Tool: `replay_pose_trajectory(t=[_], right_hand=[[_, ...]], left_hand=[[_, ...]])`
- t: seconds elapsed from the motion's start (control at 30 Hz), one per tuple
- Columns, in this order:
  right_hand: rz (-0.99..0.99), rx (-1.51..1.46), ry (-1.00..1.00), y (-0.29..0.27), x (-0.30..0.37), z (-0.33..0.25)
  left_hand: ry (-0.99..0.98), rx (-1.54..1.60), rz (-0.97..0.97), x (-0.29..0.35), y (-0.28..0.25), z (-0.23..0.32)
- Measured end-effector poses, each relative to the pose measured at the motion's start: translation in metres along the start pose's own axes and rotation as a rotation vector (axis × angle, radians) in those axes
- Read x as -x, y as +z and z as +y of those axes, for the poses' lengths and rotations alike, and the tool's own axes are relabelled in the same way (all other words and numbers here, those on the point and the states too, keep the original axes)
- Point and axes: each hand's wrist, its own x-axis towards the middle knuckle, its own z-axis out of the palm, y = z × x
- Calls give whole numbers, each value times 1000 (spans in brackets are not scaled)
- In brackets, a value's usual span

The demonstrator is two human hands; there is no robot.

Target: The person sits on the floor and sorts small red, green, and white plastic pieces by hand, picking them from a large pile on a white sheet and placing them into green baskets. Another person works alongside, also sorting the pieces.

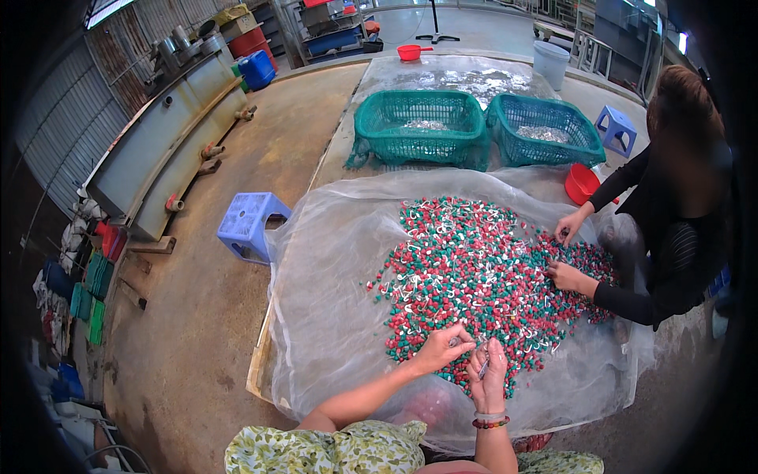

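Note:
A wide pile of small red and green caps (466, 261), with white hook-shaped pieces mixed in, lies spread on a sheer whitish mesh sheet (332, 292). At the pile's near edge, my left hand (444, 350) is closed, thumb and fingers bent together around something too small to name. Just to its right, my right hand (489, 373) is raised and closed, with a small silvery piece (483, 368) showing against its fingers. The two hands are close together but apart. A beaded bracelet (491, 423) circles my right wrist.
Across the pile at right, a co-worker in black (683, 229) reaches both hands into the caps. Two green baskets (422, 146) holding silvery pieces stand behind the sheet. A purple stool (246, 225) is at left; a red scoop (582, 183) lies near the co-worker.

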Motion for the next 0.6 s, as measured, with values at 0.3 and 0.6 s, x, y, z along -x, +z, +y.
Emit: replay_pose_trajectory(t=[0.3, 0.6], right_hand=[[-120, -192, 422, -4, -9, -15], [-79, -632, 445, 13, -13, 0]], left_hand=[[445, -186, 217, 2, -16, 18], [301, -74, 455, 11, 18, 8]])
